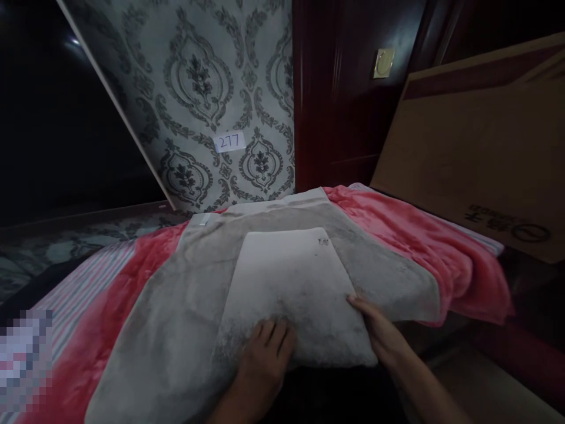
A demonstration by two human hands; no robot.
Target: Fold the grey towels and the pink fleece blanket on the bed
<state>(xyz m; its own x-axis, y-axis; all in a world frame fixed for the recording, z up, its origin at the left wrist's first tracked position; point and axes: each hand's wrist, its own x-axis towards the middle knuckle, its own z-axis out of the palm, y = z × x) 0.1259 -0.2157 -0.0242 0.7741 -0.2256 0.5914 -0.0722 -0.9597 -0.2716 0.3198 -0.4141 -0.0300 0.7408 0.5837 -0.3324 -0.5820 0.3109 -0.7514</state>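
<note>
The pale sheet lies on the grey cloth, its long axis seemingly running away from the person, slightly tilted left, with the small dark mark at its far right corner. The left hand rests flattened on its near part, while the right hand has its thumb over the right edge, any grip beneath hidden. Bare cloth spreads left, right and beyond; the near edge meets a dark area.
</note>
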